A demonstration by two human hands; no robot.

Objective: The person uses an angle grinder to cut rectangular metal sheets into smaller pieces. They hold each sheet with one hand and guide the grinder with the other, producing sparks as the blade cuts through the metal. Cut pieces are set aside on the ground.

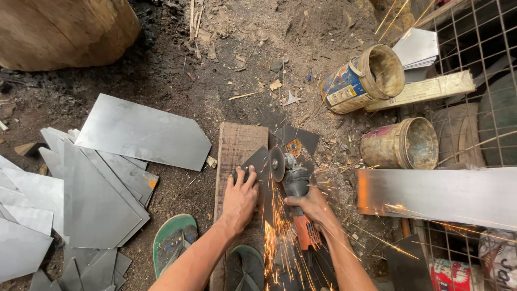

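Observation:
My left hand (pixel 240 198) presses flat on a dark metal sheet piece (pixel 255 161) that lies on a wooden plank (pixel 237 141). My right hand (pixel 311 206) grips an angle grinder (pixel 295 186) with an orange body. Its round disc (pixel 277 164) stands upright at the edge of the sheet piece. Orange sparks (pixel 280 231) spray back toward me and off to the right. Two green flip-flops (pixel 173 240) show on either side of my left forearm.
A pile of cut grey metal sheets (pixel 102 188) lies on the dirt at left. A long metal sheet (pixel 441 194) lies at right. Two dirty tins (pixel 401 143) and a wire mesh (pixel 474 64) stand at upper right. A log (pixel 59 32) lies at upper left.

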